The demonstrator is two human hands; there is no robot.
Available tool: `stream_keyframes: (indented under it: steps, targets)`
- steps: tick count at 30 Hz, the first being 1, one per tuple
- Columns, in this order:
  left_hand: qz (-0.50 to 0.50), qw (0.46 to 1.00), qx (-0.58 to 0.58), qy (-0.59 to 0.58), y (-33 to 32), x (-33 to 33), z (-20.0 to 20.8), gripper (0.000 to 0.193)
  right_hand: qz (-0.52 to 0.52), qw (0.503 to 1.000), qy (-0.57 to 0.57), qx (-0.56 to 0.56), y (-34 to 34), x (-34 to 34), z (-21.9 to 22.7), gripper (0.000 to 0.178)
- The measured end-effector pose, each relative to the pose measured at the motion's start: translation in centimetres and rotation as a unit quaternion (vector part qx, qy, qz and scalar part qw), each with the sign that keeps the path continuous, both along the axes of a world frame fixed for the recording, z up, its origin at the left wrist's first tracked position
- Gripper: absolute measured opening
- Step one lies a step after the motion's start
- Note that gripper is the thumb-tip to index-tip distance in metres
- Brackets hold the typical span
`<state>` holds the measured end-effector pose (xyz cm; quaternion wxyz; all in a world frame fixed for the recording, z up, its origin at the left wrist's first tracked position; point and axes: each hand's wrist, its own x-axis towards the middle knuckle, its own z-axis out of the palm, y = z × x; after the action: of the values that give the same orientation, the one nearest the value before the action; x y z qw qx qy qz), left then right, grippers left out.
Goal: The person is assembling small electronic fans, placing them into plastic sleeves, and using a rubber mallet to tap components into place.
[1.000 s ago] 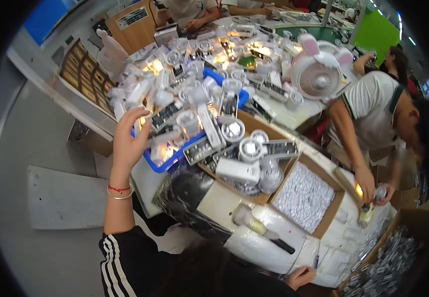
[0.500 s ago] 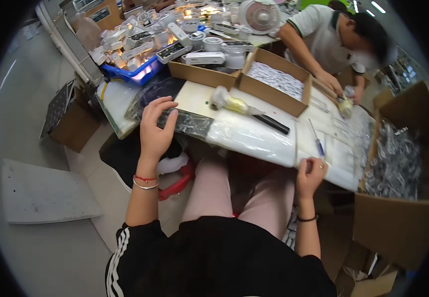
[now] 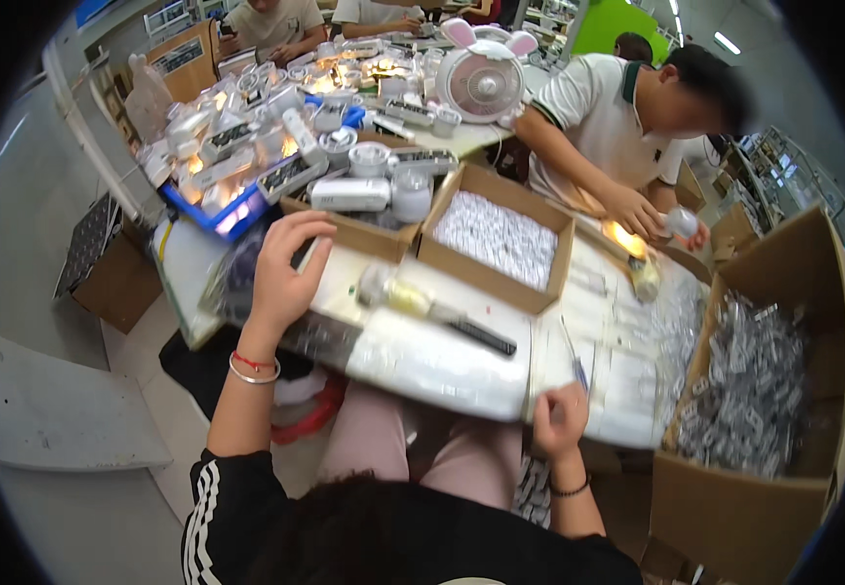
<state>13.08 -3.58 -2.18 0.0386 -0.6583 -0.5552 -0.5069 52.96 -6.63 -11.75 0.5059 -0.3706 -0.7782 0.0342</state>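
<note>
My left hand [image 3: 288,273] hovers over the near left part of the table, thumb and fingers apart, with nothing in it. Beside it are the dark plastic-wrapped table edge and a cardboard box. My right hand [image 3: 561,421] is at the table's front edge, its fingers curled in and no object showing in them. Close to its knuckles lies a screwdriver [image 3: 578,370] with a dark blue handle. Between my hands, a clear and pale-yellow cylindrical item [image 3: 398,294] lies on the white plastic-covered table [image 3: 442,366], with a black handle-like piece [image 3: 481,333] touching or near its end.
An open box [image 3: 422,249] holds many small white pieces. White electrical units crowd a blue bin [image 3: 232,216] and the far table, near a rabbit-eared fan [image 3: 481,83]. At right stands a large carton [image 3: 734,507] of clear parts. A co-worker [image 3: 598,146] handles a clear cup-shaped part.
My view has tilted up, showing more people at the far side. The table contents appear lower and further left. Both hands keep much the same pose. The co-worker's hands have shifted slightly.
</note>
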Motion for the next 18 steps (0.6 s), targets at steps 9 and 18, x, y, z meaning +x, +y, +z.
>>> stream_keyframes:
  steps: [9,18]
  targets:
    - [-0.105,0.990,0.052,-0.078,6.5,1.5,6.9,0.015,0.023,0.982,-0.120,-0.144,0.4,0.3,0.8,0.023]
    - [-0.080,0.940,0.331,0.005,-1.7,6.1,9.0,0.048,-0.033,0.995,0.043,-0.079,-0.7,-0.7,2.8,0.014]
